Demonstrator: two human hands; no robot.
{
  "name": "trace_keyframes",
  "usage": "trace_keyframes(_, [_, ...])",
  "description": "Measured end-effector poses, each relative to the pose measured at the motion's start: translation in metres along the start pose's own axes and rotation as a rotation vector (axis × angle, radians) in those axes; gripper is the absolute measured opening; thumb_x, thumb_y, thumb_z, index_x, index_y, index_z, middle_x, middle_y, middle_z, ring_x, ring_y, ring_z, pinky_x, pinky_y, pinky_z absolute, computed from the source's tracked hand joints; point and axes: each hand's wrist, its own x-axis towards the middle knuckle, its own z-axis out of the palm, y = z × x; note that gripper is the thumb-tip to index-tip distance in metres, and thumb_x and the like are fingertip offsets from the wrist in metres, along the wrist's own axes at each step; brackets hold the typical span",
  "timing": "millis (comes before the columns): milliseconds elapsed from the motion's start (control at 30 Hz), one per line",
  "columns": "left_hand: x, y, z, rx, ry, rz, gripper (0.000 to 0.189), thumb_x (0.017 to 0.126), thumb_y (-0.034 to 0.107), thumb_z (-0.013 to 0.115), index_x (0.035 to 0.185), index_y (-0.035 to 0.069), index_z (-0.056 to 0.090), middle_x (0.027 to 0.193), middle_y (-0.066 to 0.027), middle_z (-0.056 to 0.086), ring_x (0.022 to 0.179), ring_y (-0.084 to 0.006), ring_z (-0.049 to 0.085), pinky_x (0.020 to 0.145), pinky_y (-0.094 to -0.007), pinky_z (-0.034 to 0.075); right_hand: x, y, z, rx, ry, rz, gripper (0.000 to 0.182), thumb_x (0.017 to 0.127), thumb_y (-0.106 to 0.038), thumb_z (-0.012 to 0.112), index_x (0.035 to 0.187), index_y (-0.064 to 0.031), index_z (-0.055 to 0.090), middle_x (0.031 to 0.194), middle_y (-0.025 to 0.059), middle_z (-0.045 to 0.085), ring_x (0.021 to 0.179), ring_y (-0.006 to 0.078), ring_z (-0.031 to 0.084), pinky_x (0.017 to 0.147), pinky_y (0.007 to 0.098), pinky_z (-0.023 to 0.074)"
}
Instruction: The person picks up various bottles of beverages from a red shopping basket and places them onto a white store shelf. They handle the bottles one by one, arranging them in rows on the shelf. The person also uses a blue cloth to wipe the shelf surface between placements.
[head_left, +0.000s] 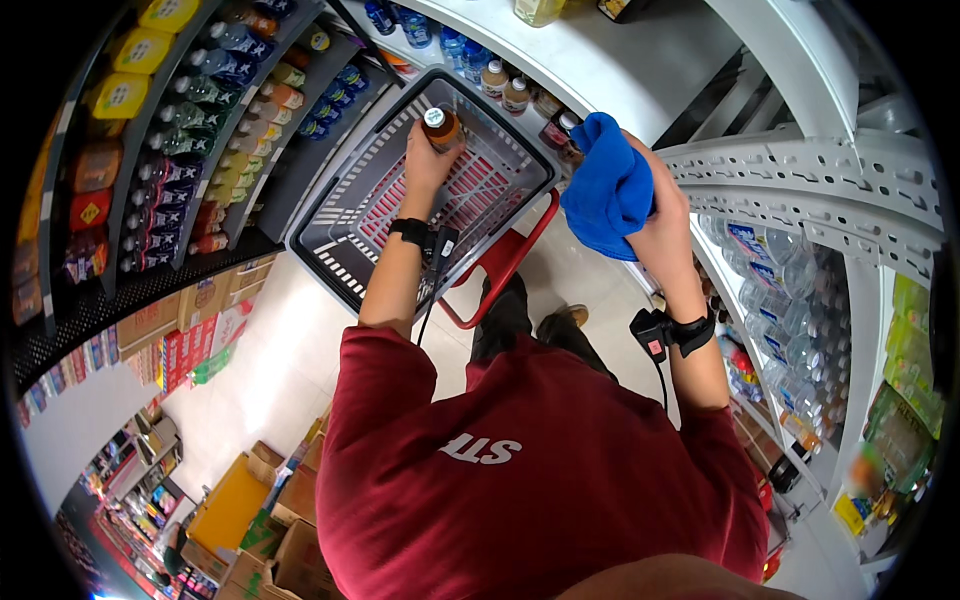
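A bottle of amber-brown drink with a white cap (442, 129) is in my left hand (429, 166), above a grey plastic shopping basket (324, 196) with a lattice floor. Red shows through the slots of that floor. My right hand (664, 214) grips a bunched blue cloth (609, 187) to the right of the basket, near the edge of a white shelf (600, 67). Both wrists wear black straps with small cabled devices. Below the basket curves a red handle or frame bar (517, 270).
Bottled drinks line the dark shelves (196, 157) on the left. More bottles (504, 86) stand behind the basket. Perforated white metal uprights (795, 161) rise at the right, beside large water bottles (780, 300). Open cardboard boxes (300, 559) sit at the lower left.
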Motion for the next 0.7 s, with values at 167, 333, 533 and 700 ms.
trace_keyframes(167, [0.007, -0.008, -0.001, -0.017, -0.085, -0.154, 0.084, 0.074, 0.030, 0.088, 0.138, 0.001, 0.042, 0.123, -0.0246, 0.066, 0.115, -0.0413, 0.065, 0.095, -0.0457, 0.054, -0.003, -0.004, 0.000, 0.005, 0.011, 0.011, 0.060, 0.077, -0.006, 0.079, 0.134, -0.0066, 0.059, 0.123, 0.0166, 0.067, 0.110, 0.0355, 0.068, 0.093, 0.0395, 0.0532])
trace_keyframes(333, [0.015, 0.006, -0.005, -0.051, -0.069, -0.057, 0.079, 0.074, 0.028, 0.087, 0.136, 0.003, 0.046, 0.121, -0.0233, 0.068, 0.112, -0.0416, 0.067, 0.091, -0.0458, 0.056, -0.017, -0.002, -0.001, -0.006, 0.001, 0.027, 0.061, 0.078, -0.005, 0.078, 0.135, -0.0070, 0.058, 0.117, 0.0169, 0.067, 0.105, 0.0368, 0.068, 0.090, 0.0399, 0.0534])
trace_keyframes(533, [-0.002, 0.014, -0.021, 0.003, 0.021, -0.098, 0.070, 0.074, 0.033, 0.087, 0.128, 0.004, 0.055, 0.112, -0.0215, 0.072, 0.106, -0.0400, 0.069, 0.088, -0.0452, 0.057, -0.035, -0.005, -0.003, -0.024, 0.000, 0.071, 0.062, 0.078, -0.006, 0.078, 0.137, -0.0075, 0.057, 0.120, 0.0162, 0.067, 0.108, 0.0359, 0.067, 0.092, 0.0397, 0.0532])
trace_keyframes(700, [-0.033, 0.070, -0.090, -0.097, 0.075, 0.083, 0.064, 0.074, 0.030, 0.088, 0.122, -0.001, 0.059, 0.106, -0.0188, 0.074, 0.101, -0.0328, 0.073, 0.085, -0.0406, 0.058, -0.044, -0.003, -0.007, 0.125, 0.018, 0.097, 0.061, 0.081, -0.008, 0.078, 0.138, -0.0074, 0.057, 0.133, 0.0143, 0.064, 0.117, 0.0314, 0.066, 0.099, 0.0394, 0.0513])
